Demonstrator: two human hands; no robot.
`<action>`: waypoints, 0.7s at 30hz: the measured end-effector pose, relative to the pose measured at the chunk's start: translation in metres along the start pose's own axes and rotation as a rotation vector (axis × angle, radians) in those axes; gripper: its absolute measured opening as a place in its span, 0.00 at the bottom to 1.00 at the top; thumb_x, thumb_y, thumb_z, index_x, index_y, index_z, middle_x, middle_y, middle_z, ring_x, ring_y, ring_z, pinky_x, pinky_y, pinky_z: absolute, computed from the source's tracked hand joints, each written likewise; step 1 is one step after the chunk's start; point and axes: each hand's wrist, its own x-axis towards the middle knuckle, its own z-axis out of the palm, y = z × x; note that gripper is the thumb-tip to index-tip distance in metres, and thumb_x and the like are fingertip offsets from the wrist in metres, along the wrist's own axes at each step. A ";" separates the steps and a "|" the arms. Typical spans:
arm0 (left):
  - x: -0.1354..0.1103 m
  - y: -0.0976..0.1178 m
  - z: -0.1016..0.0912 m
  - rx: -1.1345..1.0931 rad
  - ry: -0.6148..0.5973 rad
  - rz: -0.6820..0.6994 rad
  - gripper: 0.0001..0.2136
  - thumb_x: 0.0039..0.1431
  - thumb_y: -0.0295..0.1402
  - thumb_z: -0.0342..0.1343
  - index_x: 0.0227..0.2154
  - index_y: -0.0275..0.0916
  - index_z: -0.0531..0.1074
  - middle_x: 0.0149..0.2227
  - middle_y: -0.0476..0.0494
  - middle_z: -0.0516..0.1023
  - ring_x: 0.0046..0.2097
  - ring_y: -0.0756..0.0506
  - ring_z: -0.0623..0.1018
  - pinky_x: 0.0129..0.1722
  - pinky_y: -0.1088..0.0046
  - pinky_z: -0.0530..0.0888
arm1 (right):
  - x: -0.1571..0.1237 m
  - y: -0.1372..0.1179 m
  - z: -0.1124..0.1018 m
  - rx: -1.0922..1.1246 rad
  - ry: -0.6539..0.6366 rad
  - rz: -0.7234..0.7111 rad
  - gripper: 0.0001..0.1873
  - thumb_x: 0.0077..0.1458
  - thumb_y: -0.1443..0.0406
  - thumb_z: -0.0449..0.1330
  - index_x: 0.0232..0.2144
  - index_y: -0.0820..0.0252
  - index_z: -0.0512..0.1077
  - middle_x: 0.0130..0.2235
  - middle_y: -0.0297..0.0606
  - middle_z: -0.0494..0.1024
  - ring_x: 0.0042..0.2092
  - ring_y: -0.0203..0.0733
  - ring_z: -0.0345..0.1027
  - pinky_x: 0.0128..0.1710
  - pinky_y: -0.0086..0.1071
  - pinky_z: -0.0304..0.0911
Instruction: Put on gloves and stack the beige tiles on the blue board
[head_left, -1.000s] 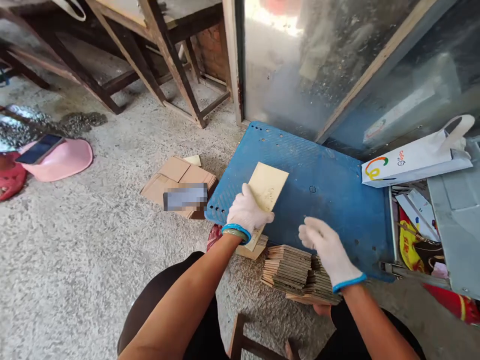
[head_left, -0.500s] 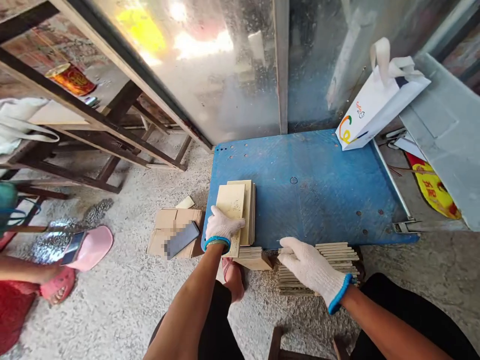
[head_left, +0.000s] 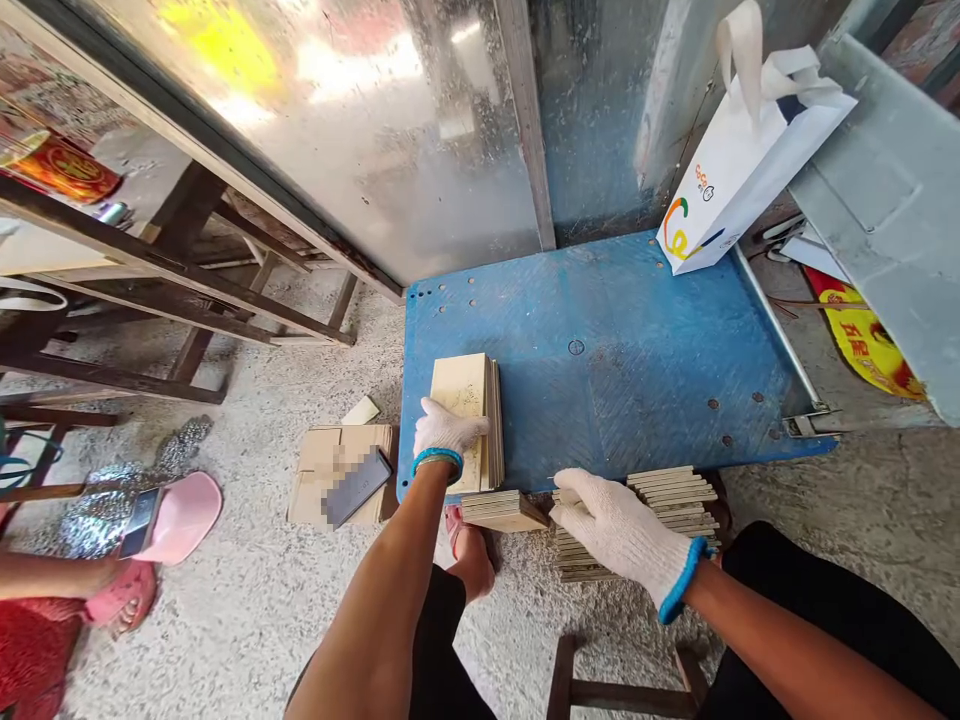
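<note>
My left hand (head_left: 448,431), in a white knit glove with a blue cuff, lies across the front part of a pale thin wooden board (head_left: 459,380), its fingers reaching to the right edge. This board rests on a stack of similar boards (head_left: 496,440) at the left of the blue tabletop (head_left: 570,400). My right hand (head_left: 615,520), gloved the same way, is over a pile of thin boards (head_left: 671,500) standing on edge by the table's front. Its fingers are bent together; a tiny thin tip shows at them, too small to name.
Another group of boards (head_left: 504,511) leans below the table's front edge. A phone (head_left: 358,488) lies on a cardboard box (head_left: 311,465) at left. A white paper bag (head_left: 739,175) stands at the table's back right. Another person's foot (head_left: 124,595) is at far left; a wooden stool (head_left: 622,697) is below.
The top board, under my left hand, has moved back and right into line with the stack. My right hand stays over the pile. The view has shifted slightly.
</note>
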 end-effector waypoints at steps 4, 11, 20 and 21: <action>0.003 -0.001 0.006 0.008 -0.003 -0.020 0.54 0.38 0.48 0.64 0.64 0.30 0.44 0.55 0.23 0.66 0.56 0.27 0.70 0.48 0.55 0.71 | 0.001 0.001 0.001 -0.005 0.005 0.003 0.13 0.56 0.62 0.56 0.44 0.56 0.73 0.36 0.39 0.80 0.41 0.46 0.73 0.39 0.34 0.61; 0.006 0.005 0.013 0.039 0.001 -0.069 0.59 0.34 0.48 0.66 0.65 0.28 0.40 0.56 0.20 0.63 0.58 0.28 0.69 0.52 0.57 0.70 | 0.003 -0.001 0.001 -0.031 -0.027 0.045 0.13 0.57 0.61 0.56 0.44 0.56 0.73 0.36 0.39 0.80 0.42 0.47 0.73 0.40 0.34 0.61; 0.009 0.000 0.018 -0.013 -0.009 -0.049 0.62 0.35 0.46 0.68 0.67 0.27 0.37 0.58 0.20 0.61 0.59 0.28 0.66 0.55 0.56 0.68 | 0.005 -0.001 -0.006 -0.043 -0.084 0.059 0.15 0.59 0.61 0.54 0.47 0.59 0.71 0.37 0.42 0.79 0.45 0.48 0.72 0.43 0.35 0.61; 0.009 0.000 0.018 -0.013 -0.009 -0.048 0.61 0.35 0.46 0.69 0.67 0.27 0.37 0.58 0.20 0.61 0.60 0.28 0.66 0.55 0.56 0.68 | 0.006 -0.001 -0.006 -0.046 -0.087 0.061 0.15 0.59 0.61 0.54 0.47 0.59 0.71 0.37 0.42 0.79 0.45 0.48 0.72 0.43 0.36 0.61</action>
